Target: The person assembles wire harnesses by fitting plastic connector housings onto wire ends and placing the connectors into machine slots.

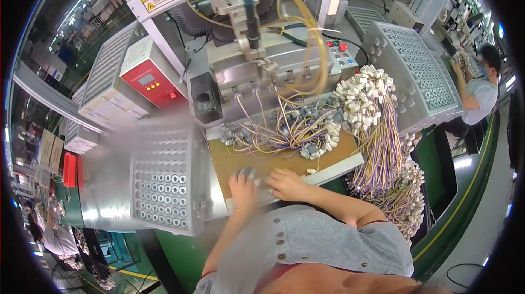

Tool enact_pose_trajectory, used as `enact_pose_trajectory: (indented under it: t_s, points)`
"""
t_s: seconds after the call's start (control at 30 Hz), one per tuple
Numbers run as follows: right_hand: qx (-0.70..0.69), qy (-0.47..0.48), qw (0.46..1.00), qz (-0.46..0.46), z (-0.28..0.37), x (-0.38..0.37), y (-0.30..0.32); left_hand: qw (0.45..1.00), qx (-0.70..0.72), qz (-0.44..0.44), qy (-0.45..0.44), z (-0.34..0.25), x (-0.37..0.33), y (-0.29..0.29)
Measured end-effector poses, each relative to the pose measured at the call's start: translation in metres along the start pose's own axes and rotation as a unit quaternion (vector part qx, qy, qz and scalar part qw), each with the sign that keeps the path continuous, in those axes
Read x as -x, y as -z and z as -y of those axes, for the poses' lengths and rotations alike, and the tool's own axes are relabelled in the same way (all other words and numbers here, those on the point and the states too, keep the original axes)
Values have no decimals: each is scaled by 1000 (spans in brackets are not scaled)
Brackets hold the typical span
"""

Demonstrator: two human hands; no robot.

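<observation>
My left hand [244, 190] is at the front edge of the brown work board [229, 167], its fingers bent and closed. Something grey shows at its fingertips, too blurred to name. Close to its right, my right hand [288, 184] points inward with curled fingers, and whatever it may hold is hidden. Beyond both hands, a tangle of yellow, purple and white wires [284, 133] with grey round parts and white connectors lies across the board. A small white connector [311, 171] sits loose near my right hand.
Left of the board stands a pale tray [198, 184] partly filled with silver round parts. A soldering-type machine [249, 31] hangs over the fixture. Bundled wires [377, 146] spill over the right edge, near another filled tray [383, 75]. A red control box [150, 78] stands left. Another person [481, 97] works at right.
</observation>
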State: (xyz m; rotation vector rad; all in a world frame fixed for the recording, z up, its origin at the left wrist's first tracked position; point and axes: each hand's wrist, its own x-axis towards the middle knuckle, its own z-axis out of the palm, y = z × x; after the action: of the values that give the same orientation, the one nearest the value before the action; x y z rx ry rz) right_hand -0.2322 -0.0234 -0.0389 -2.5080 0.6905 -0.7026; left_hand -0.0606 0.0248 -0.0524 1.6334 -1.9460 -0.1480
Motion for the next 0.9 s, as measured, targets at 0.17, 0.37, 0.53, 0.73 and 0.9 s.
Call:
enact_pose_trajectory:
  t_s: [0.17,0.37,0.53,0.73,0.9]
  points:
    - [-17,-5,998,-55,-20,-6,-27,999,-41,-2,-12,-5,-3,5]
    - [-8,0,996,-86,-17,-3,-33,997,-60,19,53,-6,8,5]
    - [-4,-24,999,-40,-16,-5,-30,999,-37,-26,30,3,10,0]
    - [-22,-11,997,-71,-17,-11,-26,999,24,-32,36,6,8,5]
    - [-42,-4,997,-68,-14,-9,-24,982,129,-105,90,8,15,1]
